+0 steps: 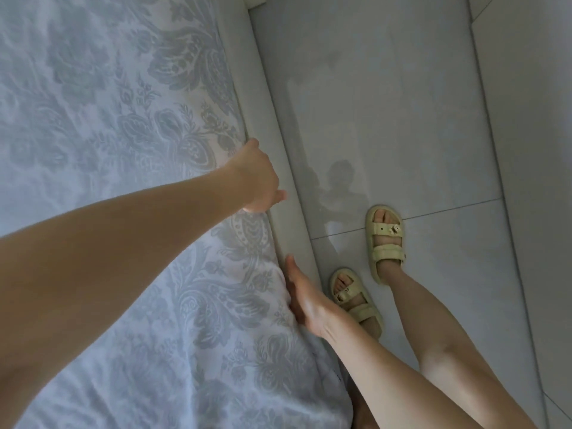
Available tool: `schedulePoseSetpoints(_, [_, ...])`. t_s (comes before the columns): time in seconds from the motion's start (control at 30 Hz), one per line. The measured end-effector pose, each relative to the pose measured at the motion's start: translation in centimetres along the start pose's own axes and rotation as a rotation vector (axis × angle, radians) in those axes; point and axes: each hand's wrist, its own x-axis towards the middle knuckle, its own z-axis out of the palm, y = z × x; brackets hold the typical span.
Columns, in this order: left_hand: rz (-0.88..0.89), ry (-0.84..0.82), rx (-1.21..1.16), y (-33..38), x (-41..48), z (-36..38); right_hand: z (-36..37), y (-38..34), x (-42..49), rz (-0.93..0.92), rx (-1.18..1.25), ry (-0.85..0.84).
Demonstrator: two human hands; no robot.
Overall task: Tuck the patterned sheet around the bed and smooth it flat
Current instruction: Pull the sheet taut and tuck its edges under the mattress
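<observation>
1. Grey-blue paisley-print sheet [123, 305] covers the mattress, left of both hands. Soft woven cloth, creased near the camera, flatter further off.
2. Right hand [305, 300] is the nearer one: fingers straight and unclenched, edge-on, pressing the sheet's hem into the seam against the padded bed rail [294, 243].
3. Left hand [258, 178] sits further along the same seam. Its fingers bend over the mattress edge out of sight, so can't tell whether it grips.
4. Seam's long axis runs away and slightly left. Tucking likely goes that way, left hand leading.
5. Glossy tile floor [402, 88] lies right of the rail.
</observation>
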Motion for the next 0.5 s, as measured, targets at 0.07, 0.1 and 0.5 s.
schedulePoseSetpoints(0.07, [0.089, 0.211, -0.073, 1.5, -0.9, 1.0, -1.1, 2.4, -0.9, 0.042, -0.034, 0.032])
schedulePoseSetpoints(0.1, [0.133, 0.286, -0.115, 2.5, -1.4, 1.6, -1.4, 3.3, -1.3, 0.063, -0.051, 0.049])
schedulePoseSetpoints(0.5, [0.111, 0.079, -0.012, 8.2, -1.9, 2.2, -2.9, 10.2, -3.0, -0.076, 0.114, 0.110])
